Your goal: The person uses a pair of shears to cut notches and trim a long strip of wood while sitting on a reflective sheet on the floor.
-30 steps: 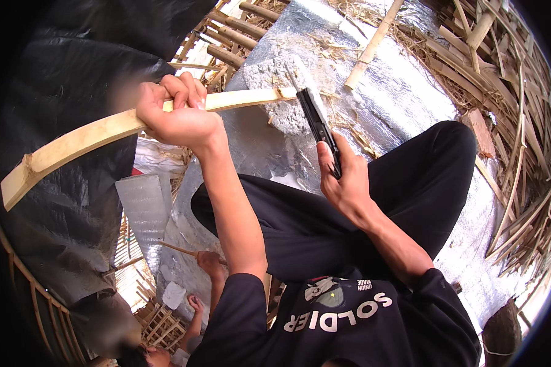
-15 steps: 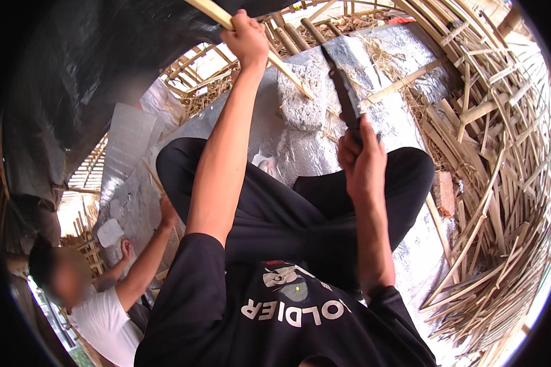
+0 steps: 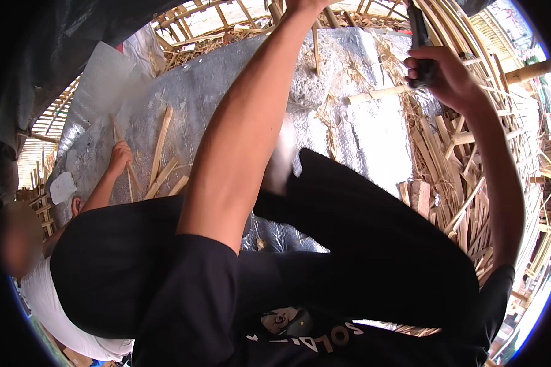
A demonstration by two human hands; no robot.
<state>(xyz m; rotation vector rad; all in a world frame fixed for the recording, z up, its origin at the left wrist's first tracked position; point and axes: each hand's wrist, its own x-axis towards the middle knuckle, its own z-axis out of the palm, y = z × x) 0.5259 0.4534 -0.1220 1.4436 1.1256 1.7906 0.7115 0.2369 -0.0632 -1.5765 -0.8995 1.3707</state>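
Observation:
My left hand (image 3: 305,5) is at the top edge, partly cut off, its fingers closed round a bamboo strip (image 3: 316,52). The strip's lower end points down over a rough grey-white block (image 3: 309,82) on the silvery sheet. To the right and raised, my right hand (image 3: 444,70) is wrapped round the dark handle of a large knife (image 3: 419,27). The knife's blade points up, and its tip lies beyond the top edge. My left forearm crosses in front of the sheet.
A co-worker in a white shirt (image 3: 49,306) sits at the left, one hand (image 3: 120,157) at a thin stick. Bamboo pieces (image 3: 161,140) lie on the silvery sheet (image 3: 226,73). Piled bamboo strips (image 3: 465,183) and a brick (image 3: 420,197) are at the right.
My left hand has moved up and right with the bamboo strip, which now hangs more upright. My right hand has swung up and right with the knife. My legs have shifted apart.

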